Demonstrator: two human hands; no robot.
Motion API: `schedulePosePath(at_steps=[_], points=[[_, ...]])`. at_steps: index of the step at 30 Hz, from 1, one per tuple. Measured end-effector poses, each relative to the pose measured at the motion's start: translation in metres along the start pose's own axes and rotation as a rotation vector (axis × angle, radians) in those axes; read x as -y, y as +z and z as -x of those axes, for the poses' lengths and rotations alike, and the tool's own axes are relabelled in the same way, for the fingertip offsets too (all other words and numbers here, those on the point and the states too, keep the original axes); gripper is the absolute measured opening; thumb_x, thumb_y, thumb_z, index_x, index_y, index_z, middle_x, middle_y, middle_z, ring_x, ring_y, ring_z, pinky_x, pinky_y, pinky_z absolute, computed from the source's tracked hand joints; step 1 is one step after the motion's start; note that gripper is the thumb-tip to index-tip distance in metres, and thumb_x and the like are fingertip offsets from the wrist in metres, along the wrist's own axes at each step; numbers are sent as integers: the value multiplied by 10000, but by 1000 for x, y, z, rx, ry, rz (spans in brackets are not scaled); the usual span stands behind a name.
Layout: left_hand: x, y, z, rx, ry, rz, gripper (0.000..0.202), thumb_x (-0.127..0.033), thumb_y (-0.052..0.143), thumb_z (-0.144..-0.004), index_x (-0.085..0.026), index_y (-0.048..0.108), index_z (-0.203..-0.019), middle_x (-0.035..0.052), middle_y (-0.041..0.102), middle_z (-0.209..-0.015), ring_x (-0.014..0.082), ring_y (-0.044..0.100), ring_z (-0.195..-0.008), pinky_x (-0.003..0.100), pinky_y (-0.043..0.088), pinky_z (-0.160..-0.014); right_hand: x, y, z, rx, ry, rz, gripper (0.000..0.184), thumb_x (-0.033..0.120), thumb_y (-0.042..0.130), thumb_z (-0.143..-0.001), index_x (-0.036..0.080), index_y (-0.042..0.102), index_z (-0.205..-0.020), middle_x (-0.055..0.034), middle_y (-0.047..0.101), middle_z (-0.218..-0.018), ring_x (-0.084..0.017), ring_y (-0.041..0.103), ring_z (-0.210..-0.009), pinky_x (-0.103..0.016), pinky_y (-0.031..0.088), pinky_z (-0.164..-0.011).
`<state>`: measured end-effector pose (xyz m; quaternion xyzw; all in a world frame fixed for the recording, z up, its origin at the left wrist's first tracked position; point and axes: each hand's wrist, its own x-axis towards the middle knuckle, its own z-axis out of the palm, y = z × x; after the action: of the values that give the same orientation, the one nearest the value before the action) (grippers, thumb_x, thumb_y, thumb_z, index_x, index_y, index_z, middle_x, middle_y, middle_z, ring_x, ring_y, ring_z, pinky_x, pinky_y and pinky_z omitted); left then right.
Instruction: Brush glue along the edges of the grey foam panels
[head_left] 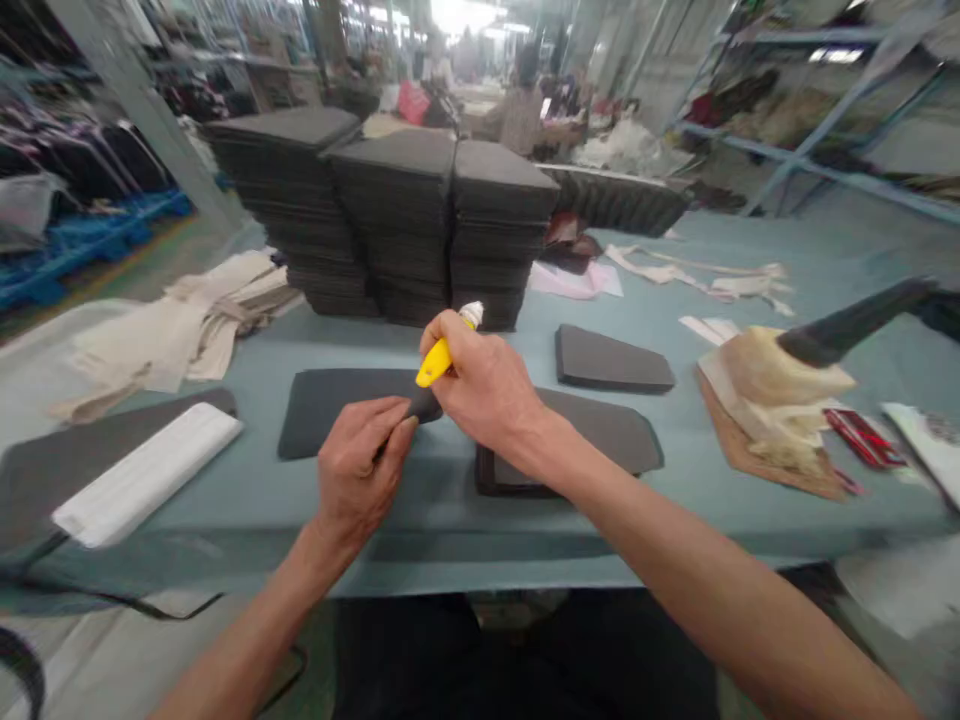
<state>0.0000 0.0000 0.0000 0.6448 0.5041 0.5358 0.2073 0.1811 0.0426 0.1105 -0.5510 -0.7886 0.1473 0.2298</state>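
Note:
My right hand (pixel 491 385) is closed around a yellow-handled tool (pixel 436 362), whose whitish end sticks out above the fist. Its working tip is hidden. My left hand (pixel 364 455) pinches the edge of a dark grey flat panel (pixel 345 395) on the table, with a small curled part of it raised between the two hands. Under my right wrist lies a low stack of similar dark panels (pixel 615 435) with rounded corners. Just behind it rests a smaller grey block-like stack (pixel 611 358).
Tall stacks of dark sheets (pixel 397 220) stand at the back of the teal-covered table (pixel 420 545). To the left are cream fabric strips (pixel 172 320) and a white wrapped bar (pixel 150 475). A black-handled tool with a pale head (pixel 787 365) and a red item (pixel 864 437) lie right.

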Motion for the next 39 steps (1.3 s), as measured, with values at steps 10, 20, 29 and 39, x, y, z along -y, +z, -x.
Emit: schedulePosePath(at_steps=[10,20,29,39], points=[[18,-20,-20,-138,-498,342,753,-863,558,-982,-232,705,-1366,152,714,-1497,326,698,-1329,461,567,-1130,17,-42,-15,-300,-395,-178,201,94,575,-969,282,582,-1039,17,702,-958,-192,657,-834,-319,510,-771],[-46,-7,-40,196,-980,914,716,-623,329,-1151,-80,795,-1182,243,800,-1253,258,794,-989,353,698,-809,25,-94,-14,-522,-652,-209,329,4,626,-905,300,485,-877,24,726,-964,-148,675,-868,-302,576,-884],[-64,-6,-40,89,-943,864,243,-108,766,-882,-147,822,-1116,29,820,-973,123,699,-738,177,592,-618,-51,-107,26,-592,-368,-76,293,46,703,-868,289,539,-867,17,665,-880,-179,638,-809,-369,567,-815],[-64,30,-44,157,-699,633,480,-151,941,-652,-183,863,-1125,37,786,-993,155,657,-856,210,530,-712,-126,-90,102,-561,-24,-258,211,361,807,-942,278,613,-937,35,588,-821,-122,568,-598,-260,486,-467]])
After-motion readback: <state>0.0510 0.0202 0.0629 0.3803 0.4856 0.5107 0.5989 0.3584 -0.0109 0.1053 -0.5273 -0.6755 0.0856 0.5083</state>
